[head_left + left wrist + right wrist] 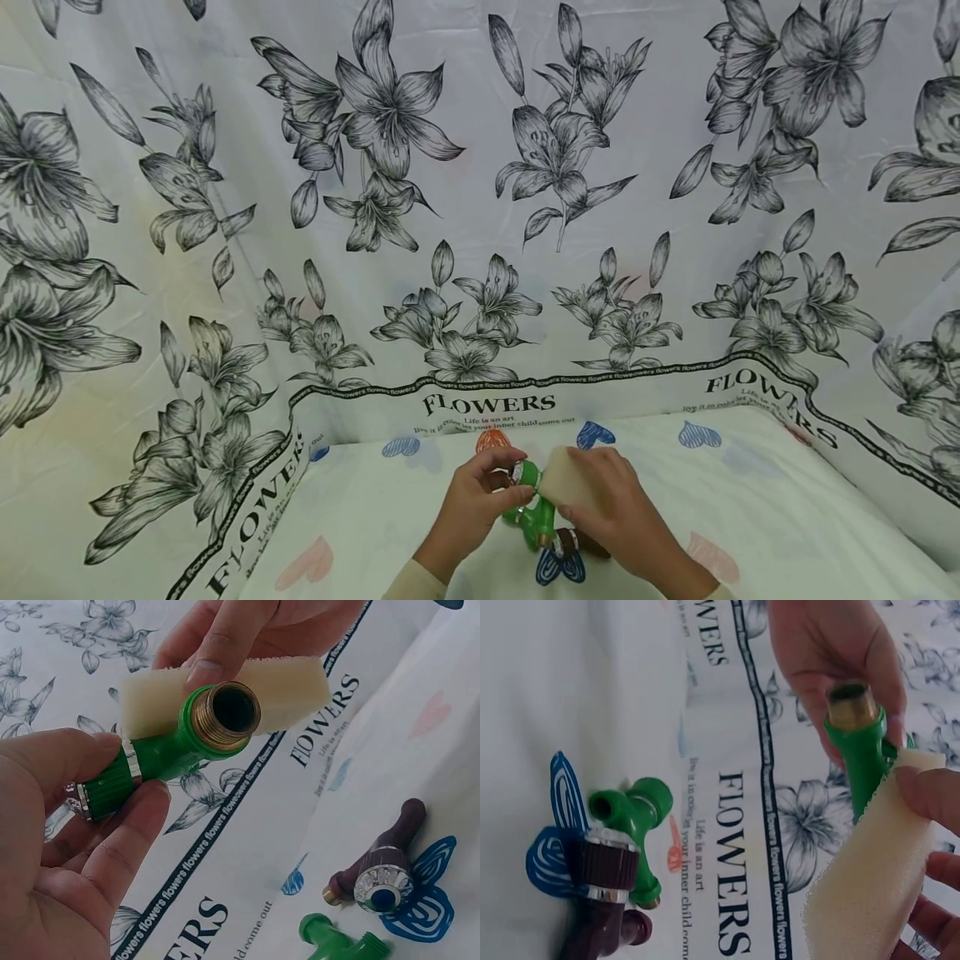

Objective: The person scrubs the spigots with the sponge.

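Observation:
A green tap (169, 754) with a brass threaded end is in my left hand (467, 510). Thumb and fingers grip it around the ribbed green knob, which has silver bands. My right hand (621, 510) holds a cream-coloured sponge block (874, 862), thumb on one face and fingers on the other. The sponge lies against the side of the tap body in the left wrist view. In the right wrist view the brass threaded opening (851, 709) points up, above the sponge's edge. Part of the tap body is hidden behind the sponge there.
On the heart-patterned white cloth (375, 517) below the hands lie a maroon tap (375, 874) with a silver-banded knob and a second green tap (641, 814), close together. A flower-printed curtain (480, 208) rises behind and along the sides.

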### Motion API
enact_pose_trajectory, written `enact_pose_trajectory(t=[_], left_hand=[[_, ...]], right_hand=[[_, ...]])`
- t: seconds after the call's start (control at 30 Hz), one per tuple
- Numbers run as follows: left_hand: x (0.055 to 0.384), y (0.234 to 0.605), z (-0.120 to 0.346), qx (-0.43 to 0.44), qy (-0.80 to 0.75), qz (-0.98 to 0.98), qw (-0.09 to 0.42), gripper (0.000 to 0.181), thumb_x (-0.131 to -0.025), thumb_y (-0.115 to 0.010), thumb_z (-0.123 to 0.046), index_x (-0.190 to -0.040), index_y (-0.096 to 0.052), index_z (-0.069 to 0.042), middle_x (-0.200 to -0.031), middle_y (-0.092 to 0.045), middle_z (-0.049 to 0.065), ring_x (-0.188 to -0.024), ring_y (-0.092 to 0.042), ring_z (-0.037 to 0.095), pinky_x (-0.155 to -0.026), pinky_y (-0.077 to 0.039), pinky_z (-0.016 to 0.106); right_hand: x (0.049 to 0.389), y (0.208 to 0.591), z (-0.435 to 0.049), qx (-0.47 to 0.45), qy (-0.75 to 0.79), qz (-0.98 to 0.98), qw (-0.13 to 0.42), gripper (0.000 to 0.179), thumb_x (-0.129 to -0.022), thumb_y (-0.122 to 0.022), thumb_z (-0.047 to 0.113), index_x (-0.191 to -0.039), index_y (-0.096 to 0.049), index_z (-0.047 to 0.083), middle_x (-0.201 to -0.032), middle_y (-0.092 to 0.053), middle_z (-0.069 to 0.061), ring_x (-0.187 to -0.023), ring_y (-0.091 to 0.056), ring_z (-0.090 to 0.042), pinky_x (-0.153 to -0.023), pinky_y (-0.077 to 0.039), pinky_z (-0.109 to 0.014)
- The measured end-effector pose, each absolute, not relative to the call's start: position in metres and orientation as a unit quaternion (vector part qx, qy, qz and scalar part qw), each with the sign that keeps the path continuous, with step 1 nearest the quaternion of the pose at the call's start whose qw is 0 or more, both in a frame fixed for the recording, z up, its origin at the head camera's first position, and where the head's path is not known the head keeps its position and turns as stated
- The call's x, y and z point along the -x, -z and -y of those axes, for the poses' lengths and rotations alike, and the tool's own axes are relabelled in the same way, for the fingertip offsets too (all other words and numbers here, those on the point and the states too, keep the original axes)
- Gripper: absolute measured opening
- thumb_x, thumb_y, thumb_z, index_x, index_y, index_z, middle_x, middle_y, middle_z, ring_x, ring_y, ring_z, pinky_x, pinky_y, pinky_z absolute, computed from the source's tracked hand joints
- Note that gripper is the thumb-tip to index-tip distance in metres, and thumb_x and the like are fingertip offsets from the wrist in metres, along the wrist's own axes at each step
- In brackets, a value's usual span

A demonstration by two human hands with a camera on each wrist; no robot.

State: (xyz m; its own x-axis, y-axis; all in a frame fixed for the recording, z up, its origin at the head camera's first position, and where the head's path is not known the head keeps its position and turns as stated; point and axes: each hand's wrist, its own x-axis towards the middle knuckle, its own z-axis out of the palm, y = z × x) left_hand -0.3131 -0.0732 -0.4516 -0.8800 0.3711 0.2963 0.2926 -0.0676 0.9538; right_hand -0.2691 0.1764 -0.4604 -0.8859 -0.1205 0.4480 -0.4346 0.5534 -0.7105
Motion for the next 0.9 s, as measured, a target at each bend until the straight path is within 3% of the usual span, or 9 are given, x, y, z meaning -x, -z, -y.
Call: enact_pose_trajectory(t=[0.27, 0.5, 0.67, 0.9], left_hand=[[0.315, 0.456, 0.073, -0.226, -0.688, -0.69, 0.005, 0.042, -0.094, -0.085, -0.004, -0.132, -0.071, -0.004, -0.129, -0.069, 0.013, -0.104, -0.071, 0.027, -0.086, -0.066, 0.036], [0.32, 0.459, 0.072, -0.205, -0.701, -0.683, -0.004, 0.042, -0.093, -0.085, -0.003, -0.132, -0.072, -0.006, -0.125, -0.068, 0.014, -0.102, -0.072, 0.026, -0.088, -0.065, 0.039], [0.321, 0.459, 0.071, -0.201, -0.703, -0.682, 0.0, 0.042, -0.092, -0.086, -0.002, -0.131, -0.072, -0.008, -0.125, -0.067, 0.014, -0.102, -0.071, 0.027, -0.089, -0.065, 0.041], [0.32, 0.46, 0.07, -0.197, -0.696, -0.69, -0.001, 0.042, -0.092, -0.087, -0.004, -0.13, -0.072, -0.008, -0.128, -0.068, 0.012, -0.101, -0.071, 0.028, -0.087, -0.066, 0.038]], right_hand=[[0.259, 0.457, -0.167, -0.184, -0.444, 0.869, 0.114, 0.068, -0.092, -0.09, 0.045, -0.151, -0.059, 0.034, -0.139, -0.052, 0.007, -0.123, -0.049, -0.028, -0.091, -0.059, -0.042], [0.257, 0.461, -0.168, -0.242, -0.411, 0.873, 0.097, 0.065, -0.096, -0.08, 0.06, -0.152, -0.059, 0.035, -0.136, -0.054, 0.012, -0.119, -0.049, -0.022, -0.09, -0.056, -0.037], [0.258, 0.462, -0.17, -0.239, -0.418, 0.871, 0.099, 0.065, -0.094, -0.081, 0.06, -0.151, -0.059, 0.037, -0.135, -0.055, 0.013, -0.119, -0.049, -0.022, -0.09, -0.057, -0.037], [0.26, 0.462, -0.169, -0.215, -0.436, 0.868, 0.099, 0.068, -0.093, -0.086, 0.052, -0.152, -0.059, 0.033, -0.138, -0.053, 0.006, -0.12, -0.05, -0.027, -0.085, -0.059, -0.033]])
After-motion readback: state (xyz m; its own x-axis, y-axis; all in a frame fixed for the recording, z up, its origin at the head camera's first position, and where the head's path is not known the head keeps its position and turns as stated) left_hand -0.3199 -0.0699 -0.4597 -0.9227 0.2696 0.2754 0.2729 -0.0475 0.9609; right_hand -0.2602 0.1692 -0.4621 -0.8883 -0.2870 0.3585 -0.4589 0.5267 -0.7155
